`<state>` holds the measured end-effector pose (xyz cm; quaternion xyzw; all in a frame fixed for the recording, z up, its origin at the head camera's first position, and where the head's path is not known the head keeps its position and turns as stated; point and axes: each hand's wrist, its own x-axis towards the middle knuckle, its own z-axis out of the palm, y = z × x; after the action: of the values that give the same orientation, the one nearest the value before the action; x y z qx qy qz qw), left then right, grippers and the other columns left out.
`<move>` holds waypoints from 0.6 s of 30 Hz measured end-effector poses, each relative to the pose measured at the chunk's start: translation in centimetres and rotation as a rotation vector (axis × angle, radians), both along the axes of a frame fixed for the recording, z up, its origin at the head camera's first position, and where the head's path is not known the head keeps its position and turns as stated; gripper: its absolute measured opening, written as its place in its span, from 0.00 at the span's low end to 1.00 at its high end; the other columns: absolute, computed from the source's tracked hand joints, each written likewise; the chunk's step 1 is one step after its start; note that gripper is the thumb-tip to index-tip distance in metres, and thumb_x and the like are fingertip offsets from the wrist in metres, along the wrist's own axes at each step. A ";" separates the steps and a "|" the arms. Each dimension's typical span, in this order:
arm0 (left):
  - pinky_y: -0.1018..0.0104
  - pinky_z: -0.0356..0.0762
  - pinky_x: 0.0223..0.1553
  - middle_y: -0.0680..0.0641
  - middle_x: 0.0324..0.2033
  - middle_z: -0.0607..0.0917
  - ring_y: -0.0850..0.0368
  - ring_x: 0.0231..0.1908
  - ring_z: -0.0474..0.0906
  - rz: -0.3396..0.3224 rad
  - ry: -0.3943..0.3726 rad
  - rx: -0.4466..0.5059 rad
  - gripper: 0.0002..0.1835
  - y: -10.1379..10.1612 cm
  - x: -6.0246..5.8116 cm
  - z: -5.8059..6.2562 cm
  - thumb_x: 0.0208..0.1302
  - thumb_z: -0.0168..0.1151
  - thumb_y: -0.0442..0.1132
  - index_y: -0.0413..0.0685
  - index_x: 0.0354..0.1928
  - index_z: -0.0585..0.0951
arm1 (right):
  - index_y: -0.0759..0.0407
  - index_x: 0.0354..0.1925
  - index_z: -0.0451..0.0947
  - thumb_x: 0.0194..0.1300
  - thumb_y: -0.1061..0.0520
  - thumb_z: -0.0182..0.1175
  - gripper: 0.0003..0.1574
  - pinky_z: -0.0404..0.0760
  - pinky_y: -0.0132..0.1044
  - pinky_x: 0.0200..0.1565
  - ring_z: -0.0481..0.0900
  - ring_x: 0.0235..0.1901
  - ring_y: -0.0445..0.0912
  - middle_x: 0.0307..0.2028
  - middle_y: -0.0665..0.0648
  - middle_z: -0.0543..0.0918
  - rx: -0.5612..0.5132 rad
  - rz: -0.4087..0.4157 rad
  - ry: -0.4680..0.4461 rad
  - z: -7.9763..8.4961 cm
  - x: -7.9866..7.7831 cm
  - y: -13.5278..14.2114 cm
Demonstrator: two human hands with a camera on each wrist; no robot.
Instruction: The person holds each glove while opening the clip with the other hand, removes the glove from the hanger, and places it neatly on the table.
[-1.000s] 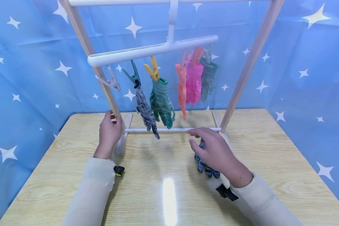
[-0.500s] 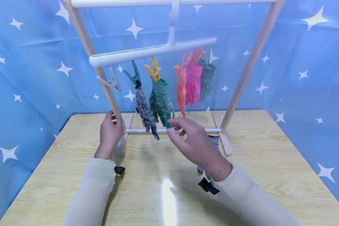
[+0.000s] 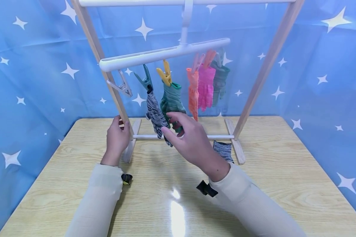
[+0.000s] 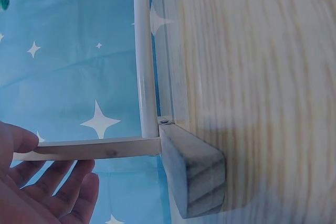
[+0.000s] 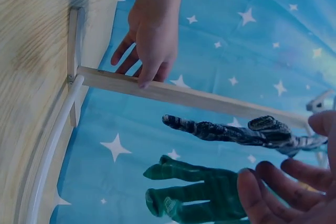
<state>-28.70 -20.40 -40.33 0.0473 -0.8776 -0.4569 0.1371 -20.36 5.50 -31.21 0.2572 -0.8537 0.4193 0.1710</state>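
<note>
My left hand [image 3: 118, 138] grips the rack's left wooden post [image 3: 117, 102] low down; the left wrist view shows the thumb on one side of the post [image 4: 110, 149] and the fingers on the other. My right hand [image 3: 191, 138] holds nothing, its fingers loosely bent with thumb apart, in front of a green glove [image 3: 170, 98] and right beside a black-and-white striped glove [image 3: 155, 110]. A teal clothespin [image 3: 145, 79] clips the striped glove and a yellow one [image 3: 165, 75] the green glove. In the right wrist view, the fingers [image 5: 286, 187] overlap the green glove [image 5: 205, 182].
A white hanger [image 3: 142, 57] hangs from the rack's top bar [image 3: 130, 3]. An orange glove [image 3: 193, 93], a pink glove [image 3: 206, 87] and a dark green glove [image 3: 221, 82] hang at its right; a bare white clothespin [image 3: 121, 86] hangs far left. Another striped glove [image 3: 223, 149] lies on the wooden table [image 3: 270, 164].
My right hand has moved left and slightly up, from over the striped glove on the table to the hanging gloves. My left hand has stayed on the post.
</note>
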 end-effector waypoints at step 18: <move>0.45 0.84 0.49 0.33 0.61 0.76 0.36 0.57 0.79 0.001 -0.003 -0.002 0.27 -0.1 -0.1 -0.1 0.79 0.44 0.44 0.43 0.74 0.62 | 0.57 0.59 0.80 0.71 0.46 0.61 0.24 0.78 0.35 0.31 0.77 0.27 0.39 0.35 0.49 0.84 0.025 -0.082 -0.026 0.0 -1.2 -1.5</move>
<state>-28.76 -20.46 -40.38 0.0483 -0.8781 -0.4561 0.1364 -21.58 3.99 -31.21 0.2184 -0.8710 0.4044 0.1736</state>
